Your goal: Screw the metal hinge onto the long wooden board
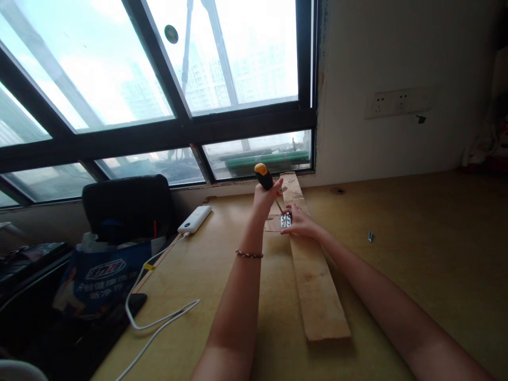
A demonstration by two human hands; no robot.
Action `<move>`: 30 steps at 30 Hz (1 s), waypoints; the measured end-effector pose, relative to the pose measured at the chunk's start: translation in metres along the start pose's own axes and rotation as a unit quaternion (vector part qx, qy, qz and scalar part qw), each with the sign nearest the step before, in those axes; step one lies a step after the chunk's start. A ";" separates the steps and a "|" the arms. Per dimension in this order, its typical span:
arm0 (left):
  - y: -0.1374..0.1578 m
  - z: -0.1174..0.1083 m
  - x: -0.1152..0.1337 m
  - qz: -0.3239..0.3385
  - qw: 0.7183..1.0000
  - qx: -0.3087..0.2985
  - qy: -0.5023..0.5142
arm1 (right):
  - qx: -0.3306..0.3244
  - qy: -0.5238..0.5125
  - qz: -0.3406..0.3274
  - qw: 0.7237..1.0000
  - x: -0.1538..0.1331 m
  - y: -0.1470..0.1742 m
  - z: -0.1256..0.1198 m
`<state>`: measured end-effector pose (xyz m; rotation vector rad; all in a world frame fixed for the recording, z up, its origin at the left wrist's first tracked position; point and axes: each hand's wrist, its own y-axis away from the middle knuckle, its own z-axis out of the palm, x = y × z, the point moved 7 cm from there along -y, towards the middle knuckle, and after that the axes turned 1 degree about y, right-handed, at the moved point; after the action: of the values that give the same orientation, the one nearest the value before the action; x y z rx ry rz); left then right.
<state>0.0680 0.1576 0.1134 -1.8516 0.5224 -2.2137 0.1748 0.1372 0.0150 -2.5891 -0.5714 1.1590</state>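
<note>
1. Far left, a blue printed bag (103,280) stands open at the top, with pale, crumpled plastic (94,241) showing at its mouth; anything deeper is hidden.
2. Behind it rises a black chair back (127,203).
3. A white cable (126,307) loops over the table edge and plugs into a white power bank (198,218).
4. The left hand (266,198) is clenched around a yellow-and-black screwdriver (265,177), its shaft slanting down to a metal hinge (283,223).
5. The hinge lies at the left edge of a long wooden plank (320,296), beside a small flat piece (272,224), on the table (246,365).
6. The right hand (300,222) grasps the hinge, fingers at its far and near edges.
7. Right of the plank, small metal screws (370,236) lie loose.
8. On the wall, a panel (391,103) carries 2 sockets.
</note>
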 end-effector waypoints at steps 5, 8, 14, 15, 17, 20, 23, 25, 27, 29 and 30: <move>-0.001 -0.001 0.001 0.011 0.998 -0.023 -0.060 | -0.002 0.001 0.005 1.000 -0.002 0.001 -0.001; -0.001 -0.002 0.001 0.000 0.998 -0.017 -0.063 | -0.004 0.005 0.005 1.000 -0.002 0.000 0.000; -0.003 0.001 0.000 0.005 0.996 -0.031 -0.080 | -0.006 0.006 0.005 1.000 0.003 -0.001 0.002; -0.004 0.002 0.000 0.010 0.996 -0.035 -0.086 | -0.005 0.006 0.004 1.000 0.003 -0.001 0.002; -0.004 0.000 0.003 0.031 0.992 -0.027 -0.116 | -0.003 0.006 0.002 1.000 0.004 -0.001 0.002; -0.002 -0.006 0.013 0.075 0.980 0.013 -0.182 | 0.000 0.000 0.002 1.000 0.003 -0.001 0.001; 0.002 -0.010 0.024 0.120 0.960 0.039 -0.251 | -0.001 -0.006 0.005 1.000 0.003 -0.001 0.001; 0.004 -0.013 0.029 0.141 0.944 0.054 -0.292 | -0.001 -0.006 0.007 1.000 0.003 -0.001 0.001; 0.005 -0.016 0.031 0.149 0.935 0.066 -0.314 | -0.001 -0.005 0.008 1.000 0.003 -0.001 0.001; 0.003 -0.020 0.031 0.152 0.934 0.071 -0.314 | -0.001 -0.003 0.008 1.000 0.003 -0.001 0.001; 0.002 -0.021 0.031 0.154 0.937 0.071 -0.306 | 0.000 -0.001 0.006 1.000 0.003 -0.001 0.001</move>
<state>0.0415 0.1467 0.1374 -2.0678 0.4684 -1.3395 0.1756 0.1391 0.0130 -2.5958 -0.5573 1.1665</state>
